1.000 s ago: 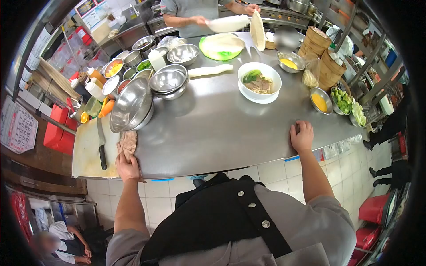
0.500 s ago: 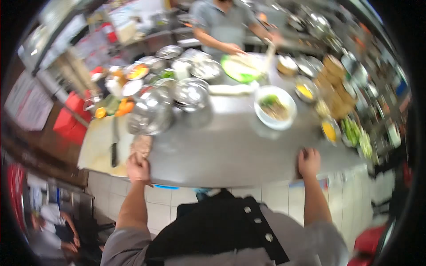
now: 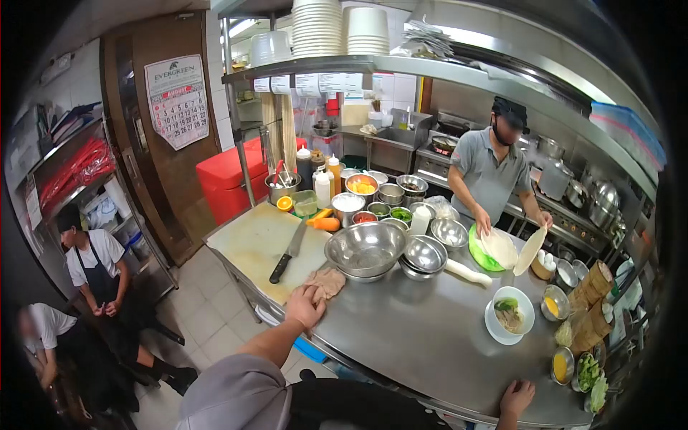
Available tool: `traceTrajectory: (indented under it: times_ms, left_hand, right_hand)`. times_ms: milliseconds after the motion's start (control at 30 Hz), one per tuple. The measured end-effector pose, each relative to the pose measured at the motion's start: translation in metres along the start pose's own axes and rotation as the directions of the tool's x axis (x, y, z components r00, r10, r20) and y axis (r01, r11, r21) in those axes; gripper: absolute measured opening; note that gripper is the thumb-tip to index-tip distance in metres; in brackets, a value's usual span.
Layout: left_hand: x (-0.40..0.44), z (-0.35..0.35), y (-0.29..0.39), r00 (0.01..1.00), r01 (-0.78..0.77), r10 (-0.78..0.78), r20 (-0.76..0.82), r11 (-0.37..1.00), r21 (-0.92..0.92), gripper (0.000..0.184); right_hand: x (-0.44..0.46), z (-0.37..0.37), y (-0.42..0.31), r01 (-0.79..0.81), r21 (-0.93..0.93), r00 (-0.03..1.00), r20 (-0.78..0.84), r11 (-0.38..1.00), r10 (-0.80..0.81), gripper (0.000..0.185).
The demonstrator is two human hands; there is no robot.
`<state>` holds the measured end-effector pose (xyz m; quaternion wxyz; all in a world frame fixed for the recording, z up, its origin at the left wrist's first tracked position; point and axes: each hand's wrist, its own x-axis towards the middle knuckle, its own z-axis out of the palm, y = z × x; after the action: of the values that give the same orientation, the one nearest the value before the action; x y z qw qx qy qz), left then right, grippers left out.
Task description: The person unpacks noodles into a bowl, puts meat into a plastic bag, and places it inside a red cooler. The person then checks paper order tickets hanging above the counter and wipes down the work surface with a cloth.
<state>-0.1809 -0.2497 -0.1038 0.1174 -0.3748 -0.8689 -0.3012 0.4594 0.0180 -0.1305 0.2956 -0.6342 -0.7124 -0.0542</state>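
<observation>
My left hand [image 3: 306, 305] rests at the front edge of the steel table, its fingertips on the near end of a crumpled tan cloth [image 3: 326, 282]. Its fingers are slightly apart and do not wrap round the cloth. At the table's edge further right lies my right hand [image 3: 517, 397], fingers loosely bent and apart, with nothing visible in them. A black-handled knife [image 3: 289, 252] lies on the cutting board [image 3: 251, 240], left of the cloth. Beyond the cloth stands a large steel bowl [image 3: 365, 247]. A white bowl of soup [image 3: 509, 316] with greens sits beyond my right hand.
Across the table a co-worker [image 3: 494, 172] handles flat white sheets over a green plate [image 3: 481, 254]. Steel bowls, squeeze bottles [image 3: 322, 188] and a white daikon-like piece [image 3: 468, 273] stand mid-table. Bamboo steamers [image 3: 591, 287] line the right. Two people [image 3: 100, 265] sit at left.
The view has swung up and to the left, bringing the shelf, door and calendar into sight. My hands stay at the table edge. The co-worker now holds up a flat white sheet.
</observation>
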Motion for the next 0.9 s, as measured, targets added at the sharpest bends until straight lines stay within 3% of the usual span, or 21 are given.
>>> traceTrajectory:
  times_ms: [133,233,367,400,500,533,567,600,667,833,900]
  left_hand:
    - [-0.002,-0.004,-0.006,0.998,-0.048,0.042,-0.042,0.988,-0.144,0.053]
    - [0.000,-0.015,-0.007,0.984,-0.152,0.122,-0.133,0.957,-0.247,0.052]
    - [0.044,-0.055,0.001,0.922,-0.323,0.212,-0.325,0.883,-0.341,0.050]
    - [0.070,-0.072,0.006,0.862,-0.415,0.273,-0.427,0.864,-0.286,0.049]
    - [0.169,-0.128,0.018,0.708,-0.588,0.357,-0.609,0.776,-0.229,0.042]
    - [0.206,-0.151,0.027,0.658,-0.624,0.357,-0.663,0.752,-0.214,0.040]
    - [0.245,-0.174,0.039,0.535,-0.701,0.399,-0.745,0.702,-0.128,0.035]
    - [0.276,-0.201,0.052,0.557,-0.717,0.431,-0.710,0.681,-0.149,0.033]
    - [0.332,-0.243,0.085,0.379,-0.742,0.531,-0.758,0.664,0.095,0.034]
    - [0.421,-0.280,0.126,0.386,-0.601,0.647,-0.657,0.717,0.353,0.041]
    - [0.439,-0.291,0.124,0.467,-0.603,0.698,-0.543,0.700,0.382,0.042]
  right_hand:
    - [0.000,0.007,-0.006,-0.039,-0.055,0.999,0.002,0.998,0.039,0.025]
    - [-0.003,0.013,-0.046,-0.022,-0.069,0.989,0.143,0.997,0.032,0.025]
    - [-0.036,0.032,-0.141,0.071,0.122,0.954,0.281,0.990,-0.104,0.038]
    - [-0.047,0.042,-0.158,0.128,0.153,0.937,0.305,0.980,-0.171,0.039]
    - [-0.084,0.039,-0.229,0.286,0.161,0.949,0.090,0.944,-0.303,0.040]
    - [-0.090,0.047,-0.233,0.288,0.127,0.957,-0.002,0.949,-0.290,0.038]
    - [-0.091,0.049,-0.234,0.272,0.135,0.961,-0.001,0.953,-0.275,0.038]
    - [-0.089,0.050,-0.232,0.256,0.145,0.966,0.000,0.956,-0.259,0.038]
    - [-0.092,0.046,-0.236,0.224,0.171,0.974,-0.016,0.959,-0.225,0.036]
    - [-0.096,0.040,-0.241,0.178,0.160,0.984,-0.012,0.971,-0.178,0.034]
    - [-0.093,0.039,-0.241,0.156,0.160,0.987,0.009,0.975,-0.159,0.035]
